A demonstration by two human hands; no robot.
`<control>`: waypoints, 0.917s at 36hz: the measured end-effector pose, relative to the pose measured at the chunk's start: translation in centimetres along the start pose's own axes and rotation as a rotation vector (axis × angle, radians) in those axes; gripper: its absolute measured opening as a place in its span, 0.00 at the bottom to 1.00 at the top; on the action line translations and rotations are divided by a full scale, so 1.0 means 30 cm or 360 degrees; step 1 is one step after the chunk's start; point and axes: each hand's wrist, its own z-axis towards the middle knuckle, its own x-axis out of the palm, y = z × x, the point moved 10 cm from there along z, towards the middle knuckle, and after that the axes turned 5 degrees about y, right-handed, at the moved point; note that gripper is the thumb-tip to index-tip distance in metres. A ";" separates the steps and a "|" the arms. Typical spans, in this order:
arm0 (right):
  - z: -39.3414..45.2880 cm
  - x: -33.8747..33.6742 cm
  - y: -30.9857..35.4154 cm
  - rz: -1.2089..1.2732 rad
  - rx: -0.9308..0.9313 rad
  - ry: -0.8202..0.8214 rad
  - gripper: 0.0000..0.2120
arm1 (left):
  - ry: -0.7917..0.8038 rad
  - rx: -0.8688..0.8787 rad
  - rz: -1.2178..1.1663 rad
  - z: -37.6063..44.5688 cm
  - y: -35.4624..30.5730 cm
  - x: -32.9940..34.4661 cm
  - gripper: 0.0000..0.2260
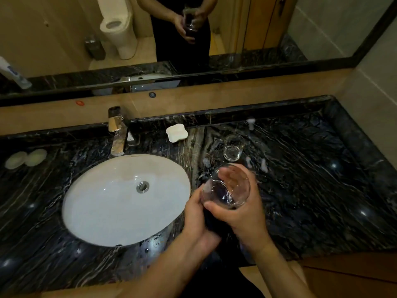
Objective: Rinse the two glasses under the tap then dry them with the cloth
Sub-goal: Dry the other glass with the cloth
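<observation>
Gripping a clear tumbler [226, 189] with both hands over the black marble counter [311, 190], just right of the white oval basin [120, 203]. Right hand [240, 209] wrapped round the far side with fingers showing through the glass, left hand [196, 214] closed against the near side with something dark [214, 220] bunched between the palms. Probably the drying cloth, pushed up against or into the glass, but too dark and blurry to call for sure. Tilted on its side like that most likely to let the cloth reach in, and held off to the side of the basin so drips land on stone rather than back in the bowl.

Second tumbler [233, 147] standing upright on the counter further back, well apart from the hands, parked out of the way; wet or dry, can't tell. Tap [117, 134] behind the basin showing no visible stream, so looks like rinsing is finished and drying is underway.

Smaller bits: white wavy soap dish [176, 132] near the tap, two pale round things [25, 159] far left, hard to identify. Mirror [268, 29] cutting off everything above the forearms. Droplets on the counter's front edge, hard to make out properly.
</observation>
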 end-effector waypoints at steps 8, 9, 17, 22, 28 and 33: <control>0.003 -0.041 0.030 -0.0264 -0.0016 0.0042 0.40 | -0.0015 -0.0156 0.0054 -0.054 0.000 -0.108 0.21; 0.001 -0.051 0.030 -0.0260 -0.0015 0.0046 0.40 | -0.0028 -0.0120 0.0056 -0.050 -0.018 -0.118 0.20; -0.032 0.025 0.006 -0.0348 0.0006 0.0150 0.41 | -0.0050 -0.0051 0.0074 0.015 -0.007 -0.069 0.21; -0.013 -0.055 0.004 -0.0435 -0.0035 0.0074 0.41 | 0.0001 -0.0291 0.0121 -0.035 0.042 -0.131 0.19; -0.015 -0.069 -0.044 -0.0345 -0.0010 0.0076 0.38 | -0.0104 -0.0135 0.0209 0.028 -0.079 -0.164 0.18; 0.022 -0.062 -0.090 -0.0280 0.0020 -0.0019 0.41 | -0.0093 -0.0285 0.0257 0.079 -0.029 -0.134 0.21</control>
